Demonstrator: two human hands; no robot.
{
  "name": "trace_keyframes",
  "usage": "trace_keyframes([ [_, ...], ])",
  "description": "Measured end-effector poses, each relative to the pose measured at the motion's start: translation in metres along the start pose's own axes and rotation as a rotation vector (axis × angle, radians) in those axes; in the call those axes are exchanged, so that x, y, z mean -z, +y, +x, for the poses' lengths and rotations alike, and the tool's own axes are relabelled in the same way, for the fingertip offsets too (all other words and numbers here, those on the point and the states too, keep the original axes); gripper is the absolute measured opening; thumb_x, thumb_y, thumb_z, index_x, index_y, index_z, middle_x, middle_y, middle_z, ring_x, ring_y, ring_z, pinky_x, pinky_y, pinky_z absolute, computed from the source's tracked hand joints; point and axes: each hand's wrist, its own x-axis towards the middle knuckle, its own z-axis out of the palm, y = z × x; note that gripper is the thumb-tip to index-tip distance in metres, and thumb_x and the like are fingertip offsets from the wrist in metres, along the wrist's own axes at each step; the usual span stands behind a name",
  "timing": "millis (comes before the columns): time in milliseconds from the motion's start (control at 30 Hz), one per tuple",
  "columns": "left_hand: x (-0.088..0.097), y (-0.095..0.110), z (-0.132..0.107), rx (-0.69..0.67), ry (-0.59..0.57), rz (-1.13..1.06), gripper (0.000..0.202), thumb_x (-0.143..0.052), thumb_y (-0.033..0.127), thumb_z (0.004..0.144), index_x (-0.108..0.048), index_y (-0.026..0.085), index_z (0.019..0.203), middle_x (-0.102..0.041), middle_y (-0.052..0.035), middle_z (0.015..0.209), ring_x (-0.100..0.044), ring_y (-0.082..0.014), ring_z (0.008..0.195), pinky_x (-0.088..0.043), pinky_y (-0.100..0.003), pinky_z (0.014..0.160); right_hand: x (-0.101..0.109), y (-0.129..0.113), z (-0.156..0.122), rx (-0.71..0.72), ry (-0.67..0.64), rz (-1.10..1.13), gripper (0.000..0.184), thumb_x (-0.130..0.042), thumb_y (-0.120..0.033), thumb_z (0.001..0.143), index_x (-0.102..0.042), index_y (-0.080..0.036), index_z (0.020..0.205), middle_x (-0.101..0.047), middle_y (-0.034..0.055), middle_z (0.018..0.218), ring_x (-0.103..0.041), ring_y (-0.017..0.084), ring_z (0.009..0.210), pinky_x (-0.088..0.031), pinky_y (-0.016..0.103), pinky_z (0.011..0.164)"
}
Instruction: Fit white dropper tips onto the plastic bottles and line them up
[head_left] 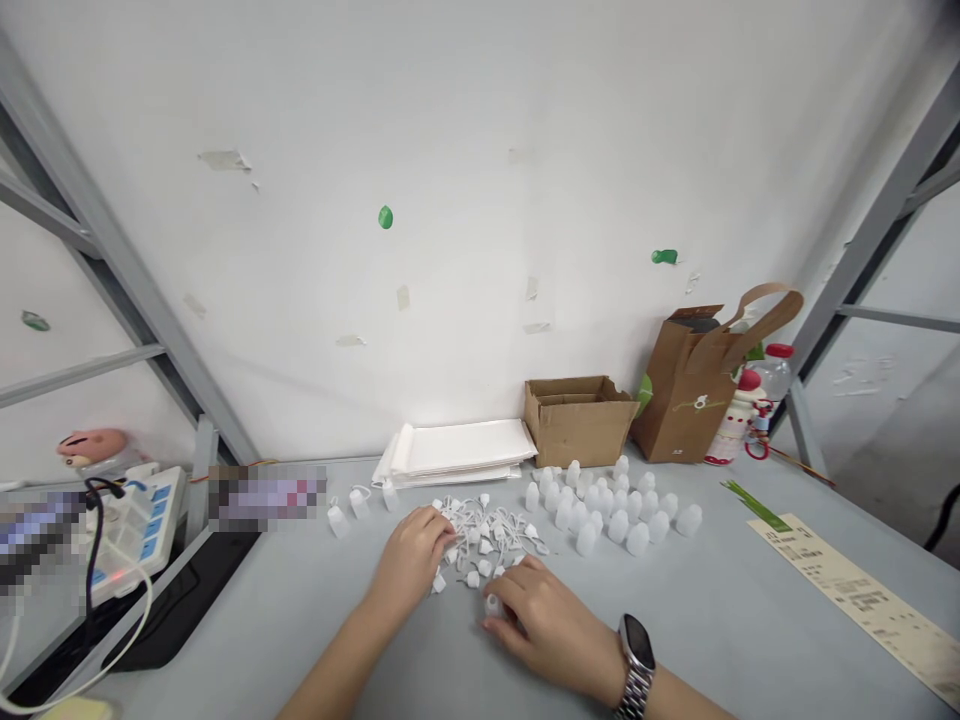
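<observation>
**Your right hand holds a small bottle beside a heap of looped white cords**

From your head camera, you look down at a smooth grey tabletop [442,665] against a white wall. Your right hand [551,612], with a dark-faced watch on a metal-link band [637,650] at the wrist, is at the near side of the heap. Its thumb and index finger are closed around a small, frosted, translucent bottle [492,606], whose top faces you.

Your left hand [411,552] is at the left edge of a loose heap of thin white looped cords with small white end pieces [486,547]. Its fingers are bent and close together, the tips at the cords; you cannot tell whether they grip one.

Right of the heap, many more frosted bottles [618,526] stand in a cluster. Left of it, near the back, are three frosted pieces [359,503], at least one with a cord loop on top.

Behind these lie a stack of flat white sheets [465,447], an open brown cardboard box [583,437] and, further right, a brown paper carrier bag with handles [686,405].
</observation>
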Motion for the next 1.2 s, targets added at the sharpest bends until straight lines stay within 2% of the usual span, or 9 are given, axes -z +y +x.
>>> trace_keyframes([
  [267,0.003,0.0037,0.0001,0.019,0.051,0.011,0.019,-0.041,0.019,0.085,-0.058,0.02,0.074,-0.064,-0.0029,0.074,-0.059,-0.0194,0.073,-0.046,-0.033,0.068,0.0012,-0.0009,-0.0004,0.002,-0.002,-0.013,0.013,-0.057,-0.023,0.082,-0.059,-0.018,0.094,-0.063,0.0015,0.079,-0.056,0.017,0.077,-0.037,0.026,0.076],
  [667,0.0015,0.0014,0.0023,0.102,0.1,-0.294,0.017,-0.047,0.022,0.081,-0.063,0.023,0.082,-0.066,-0.0018,0.082,-0.063,-0.0173,0.079,-0.051,-0.03,0.07,0.0017,-0.0021,-0.0001,0.01,-0.006,-0.023,0.009,-0.058,-0.024,0.082,-0.059,-0.018,0.089,-0.062,0.0012,0.076,-0.055,0.017,0.075,-0.036,0.027,0.075],
  [833,0.0004,0.0001,0.0035,0.142,0.129,-0.382,0.018,-0.048,0.024,0.079,-0.066,0.023,0.083,-0.07,-0.0023,0.087,-0.065,-0.0186,0.084,-0.052,-0.034,0.077,-0.0008,-0.0005,-0.0006,0.049,0.011,-0.017,0.01,-0.055,-0.025,0.084,-0.058,-0.018,0.089,-0.062,0.0015,0.078,-0.055,0.016,0.074,-0.036,0.028,0.077],
  [1000,0.0016,0.0011,0.0019,0.27,0.142,-0.513,0.028,-0.043,0.025,0.08,-0.06,0.024,0.102,-0.073,-0.0003,0.092,-0.067,-0.0173,0.088,-0.053,-0.033,0.082,-0.0013,-0.0013,-0.0015,0.032,0.103,0.033,0.008,-0.054,-0.025,0.084,-0.056,-0.018,0.089,-0.061,0.0014,0.079,-0.054,0.016,0.073,-0.036,0.03,0.078],
  [1100,0.0036,0.0032,0.0009,0.332,0.189,-0.583,0.03,-0.042,0.027,0.081,-0.058,0.022,0.106,-0.072,-0.0011,0.094,-0.067,-0.0176,0.088,-0.055,-0.032,0.078,0.0017,-0.0015,-0.0016,0.001,0.191,0.075,0.008,-0.051,-0.025,0.087,-0.055,-0.019,0.09,-0.06,0.0027,0.082,-0.053,0.017,0.074,-0.037,0.03,0.075],
  [1200,0.0062,0.0051,0.0007,0.361,0.233,-0.639,0.031,-0.042,0.029,0.081,-0.058,0.02,0.106,-0.072,-0.0036,0.096,-0.067,-0.0195,0.09,-0.056,-0.031,0.071,0.004,-0.0006,-0.001,-0.006,0.225,0.093,0.008,-0.049,-0.025,0.087,-0.054,-0.019,0.087,-0.059,0.0028,0.08,-0.051,0.016,0.072,-0.037,0.029,0.073],
])
